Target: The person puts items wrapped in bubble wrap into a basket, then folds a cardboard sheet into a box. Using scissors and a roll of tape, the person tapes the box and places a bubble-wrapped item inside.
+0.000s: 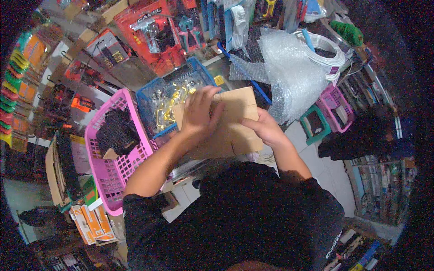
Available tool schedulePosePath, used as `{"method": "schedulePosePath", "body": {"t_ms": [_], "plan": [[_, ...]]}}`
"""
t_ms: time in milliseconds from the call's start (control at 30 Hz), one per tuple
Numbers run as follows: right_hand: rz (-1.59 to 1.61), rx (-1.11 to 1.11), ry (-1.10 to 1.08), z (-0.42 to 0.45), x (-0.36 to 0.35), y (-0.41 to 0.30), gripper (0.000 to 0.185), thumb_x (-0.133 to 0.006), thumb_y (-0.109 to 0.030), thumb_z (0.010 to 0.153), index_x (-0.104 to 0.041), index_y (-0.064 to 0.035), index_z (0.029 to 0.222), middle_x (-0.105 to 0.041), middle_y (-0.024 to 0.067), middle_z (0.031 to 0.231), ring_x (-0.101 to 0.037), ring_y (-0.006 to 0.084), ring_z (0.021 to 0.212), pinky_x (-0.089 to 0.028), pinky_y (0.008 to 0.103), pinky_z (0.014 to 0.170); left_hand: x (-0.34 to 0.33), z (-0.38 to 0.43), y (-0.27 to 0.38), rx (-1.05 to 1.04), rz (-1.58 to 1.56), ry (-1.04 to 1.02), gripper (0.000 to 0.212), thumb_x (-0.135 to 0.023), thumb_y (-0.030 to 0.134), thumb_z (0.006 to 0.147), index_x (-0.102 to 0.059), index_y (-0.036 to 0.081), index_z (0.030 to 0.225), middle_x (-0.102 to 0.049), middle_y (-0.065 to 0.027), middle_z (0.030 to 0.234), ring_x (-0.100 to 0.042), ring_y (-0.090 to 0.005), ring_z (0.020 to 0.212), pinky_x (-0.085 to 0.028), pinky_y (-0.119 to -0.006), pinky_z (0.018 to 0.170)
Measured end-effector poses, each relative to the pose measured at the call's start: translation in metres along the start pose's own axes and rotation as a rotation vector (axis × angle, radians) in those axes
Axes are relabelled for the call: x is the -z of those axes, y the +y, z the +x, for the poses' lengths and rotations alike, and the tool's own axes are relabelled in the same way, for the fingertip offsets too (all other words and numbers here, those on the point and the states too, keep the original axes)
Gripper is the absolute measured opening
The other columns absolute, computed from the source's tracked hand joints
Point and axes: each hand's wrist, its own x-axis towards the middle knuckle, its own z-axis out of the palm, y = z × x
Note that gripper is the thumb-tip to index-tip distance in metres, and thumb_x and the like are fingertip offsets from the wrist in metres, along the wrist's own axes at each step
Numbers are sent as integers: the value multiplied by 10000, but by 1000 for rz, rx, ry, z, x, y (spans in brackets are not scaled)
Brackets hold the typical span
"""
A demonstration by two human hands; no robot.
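Observation:
A brown cardboard piece (237, 135) is held up in front of my chest, over the display counter. My right hand (266, 128) grips its right edge, with the thumb on the near face and the fingers behind. Across the upper left of the cardboard lies my left hand (200, 111), flat and slightly blurred, its thumb apart from the fingers. Just beyond it, a blue plastic basket (144, 91) contains several clear packets of yellow metal-looking parts (169, 111). The cardboard hides part of this basket.
To the left stands a pink plastic basket (117, 179) containing dark items. Bubble wrap (291, 78) is heaped at the right, beside a coil of white cable (325, 59). Packaged tools (156, 34) hang behind. Green (327, 125) and pink baskets (349, 123) sit lower right.

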Motion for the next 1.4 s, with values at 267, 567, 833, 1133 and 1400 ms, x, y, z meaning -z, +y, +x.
{"method": "schedulePosePath", "body": {"t_ms": [267,567,833,1133,1400], "plan": [[-111,-149,19,-17,-26,-5,282,-587,-162,843,-545,-25,1085,-621,42,958,-593,128,855,-474,283,757,-6,-3,-1,406,-355,-356,439,-681,442,686,-622,37,847,-626,-114,691,-616,-253,635,-472,-354,595],[-684,171,490,-36,-35,21,351,-649,-198,773,-550,-40,1070,-568,95,949,-551,194,849,-451,307,743,-16,-17,-12,435,-601,-528,317,-633,355,767,-630,42,812,-607,-67,657,-571,-127,598,-455,-296,573],[-1174,449,458,-40,-44,14,328,-637,-148,732,-592,-117,1056,-455,127,914,-459,284,900,-394,373,809,-20,-25,-14,390,-594,-522,343,-547,359,816,-628,29,856,-594,-147,699,-569,-229,630,-448,-347,629],[-1245,473,339,-34,-47,18,335,-625,-106,726,-597,-120,1060,-457,123,928,-448,288,915,-389,381,812,-33,-32,-27,237,-534,-400,321,-473,297,853,-617,11,867,-594,-200,774,-582,-351,723,-450,-417,682],[-992,431,355,-23,-43,23,222,-650,-105,712,-580,-71,920,-490,133,924,-492,290,870,-418,369,764,-36,-31,-31,181,-382,-499,320,-465,328,852,-618,47,849,-595,-196,780,-575,-375,745,-445,-450,668]]}}
